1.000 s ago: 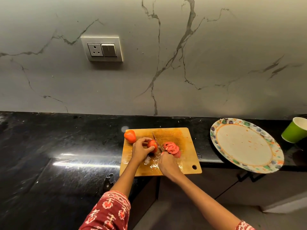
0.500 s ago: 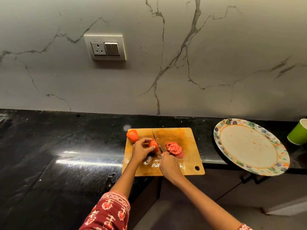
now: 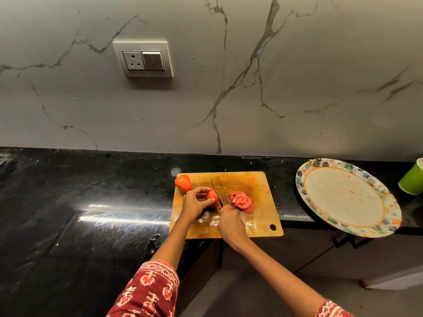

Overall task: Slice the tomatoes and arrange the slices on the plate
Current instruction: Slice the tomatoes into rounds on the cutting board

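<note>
A wooden cutting board (image 3: 258, 184) lies on the black counter. My left hand (image 3: 195, 203) grips a partly cut tomato (image 3: 212, 197) on the board. My right hand (image 3: 231, 225) holds a knife (image 3: 216, 191) whose blade stands against the right side of that tomato. Several cut slices (image 3: 241, 200) lie overlapping just right of the blade. A whole tomato (image 3: 183, 183) sits at the board's far left corner. A round plate with a coloured patterned rim (image 3: 348, 197) lies to the right, holding no slices, only a few small red specks.
A green cup (image 3: 412, 179) stands at the right edge, beside the plate. The plate overhangs the counter's front edge. Juice wets the board's near part. A socket and switch panel (image 3: 143, 58) is on the marble wall behind. Dark counter (image 3: 80, 202) stretches left.
Both hands stay on the tomato and knife in the same place on the board; the view has drifted slightly to the left, so the plate and cup sit further right in frame.
</note>
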A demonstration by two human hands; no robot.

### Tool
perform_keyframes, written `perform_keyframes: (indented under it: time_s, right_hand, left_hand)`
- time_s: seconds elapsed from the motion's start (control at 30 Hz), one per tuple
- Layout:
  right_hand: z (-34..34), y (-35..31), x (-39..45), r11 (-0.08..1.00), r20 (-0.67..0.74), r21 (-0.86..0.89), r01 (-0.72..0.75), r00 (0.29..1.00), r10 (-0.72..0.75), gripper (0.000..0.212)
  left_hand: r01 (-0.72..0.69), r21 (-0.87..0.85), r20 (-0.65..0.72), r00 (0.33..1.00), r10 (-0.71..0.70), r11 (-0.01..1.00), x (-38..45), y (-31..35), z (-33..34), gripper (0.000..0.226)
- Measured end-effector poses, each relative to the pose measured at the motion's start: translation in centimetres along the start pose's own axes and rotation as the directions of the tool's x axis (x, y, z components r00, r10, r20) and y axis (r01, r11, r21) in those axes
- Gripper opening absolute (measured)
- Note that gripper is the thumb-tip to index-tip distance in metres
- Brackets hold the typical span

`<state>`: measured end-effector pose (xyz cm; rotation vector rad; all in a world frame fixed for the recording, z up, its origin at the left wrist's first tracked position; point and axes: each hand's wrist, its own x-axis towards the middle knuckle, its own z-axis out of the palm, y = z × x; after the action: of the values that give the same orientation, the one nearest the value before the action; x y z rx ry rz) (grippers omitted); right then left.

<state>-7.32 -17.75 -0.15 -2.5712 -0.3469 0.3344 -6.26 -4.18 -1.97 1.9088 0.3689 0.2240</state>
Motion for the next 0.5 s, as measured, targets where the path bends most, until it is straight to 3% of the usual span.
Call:
perform_keyframes:
  time_s: [0.5]
  right_hand:
    - [0.6,0.5,0.8,0.995,-0.004,0.057,0.086,0.996,-0.086,0.022]
  left_hand:
    - [0.021,-0.031,0.043,0.999,-0.019,0.999,0.1,-0.2,-0.4,0.036]
